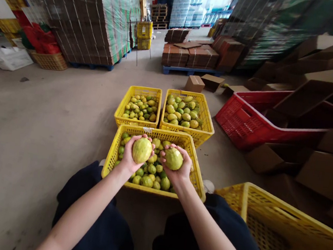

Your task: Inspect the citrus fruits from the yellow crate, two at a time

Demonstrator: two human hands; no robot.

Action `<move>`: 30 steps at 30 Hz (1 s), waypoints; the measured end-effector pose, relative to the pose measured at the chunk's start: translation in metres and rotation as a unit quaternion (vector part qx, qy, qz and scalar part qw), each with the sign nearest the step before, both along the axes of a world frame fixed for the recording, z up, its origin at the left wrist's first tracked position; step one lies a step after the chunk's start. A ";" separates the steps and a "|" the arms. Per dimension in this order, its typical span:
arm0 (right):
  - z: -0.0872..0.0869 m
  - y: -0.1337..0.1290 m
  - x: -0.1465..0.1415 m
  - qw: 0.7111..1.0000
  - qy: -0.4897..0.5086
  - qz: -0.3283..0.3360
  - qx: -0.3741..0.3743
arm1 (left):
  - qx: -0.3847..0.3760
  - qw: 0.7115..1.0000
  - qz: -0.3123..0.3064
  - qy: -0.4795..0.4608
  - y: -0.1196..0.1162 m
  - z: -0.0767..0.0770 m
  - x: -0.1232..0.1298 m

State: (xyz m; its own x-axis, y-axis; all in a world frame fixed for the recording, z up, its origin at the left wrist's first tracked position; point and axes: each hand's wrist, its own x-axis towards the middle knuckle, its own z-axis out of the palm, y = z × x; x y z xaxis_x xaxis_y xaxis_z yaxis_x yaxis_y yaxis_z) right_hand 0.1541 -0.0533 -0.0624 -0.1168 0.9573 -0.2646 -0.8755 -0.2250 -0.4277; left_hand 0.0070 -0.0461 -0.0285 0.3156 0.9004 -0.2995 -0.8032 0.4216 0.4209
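Observation:
My left hand is wrapped round a large, roundish yellow-green lemon. A second, slightly greener lemon sits in the curled fingers of my right hand. Both hands are raised side by side, a small gap apart, over a yellow plastic crate between my legs. Many green and yellow lemons lie loose inside it, some hidden behind my hands. Touching or close behind this crate are two more yellow crates, the left one with smaller fruit and the right one with larger fruit.
A yellow crate stands at my right. Beyond it are a red crate and a heap of cardboard boxes. Flattened cartons lie on a blue pallet ahead. Tall wrapped stacks rise on both sides.

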 end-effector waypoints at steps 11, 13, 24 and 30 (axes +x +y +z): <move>-0.002 0.005 -0.003 0.996 -0.003 -0.015 -0.093 | -0.027 0.996 0.008 -0.082 0.002 0.004 0.005; -0.002 0.005 -0.002 0.994 -0.006 -0.018 -0.112 | -0.042 0.996 0.022 -0.070 0.003 0.003 0.006; -0.007 0.008 0.001 0.980 -0.042 0.050 -0.188 | -0.068 0.993 -0.025 -0.093 0.005 -0.008 0.008; -0.003 0.006 -0.003 0.980 -0.043 0.029 -0.189 | -0.038 0.996 -0.022 -0.073 0.006 -0.006 0.011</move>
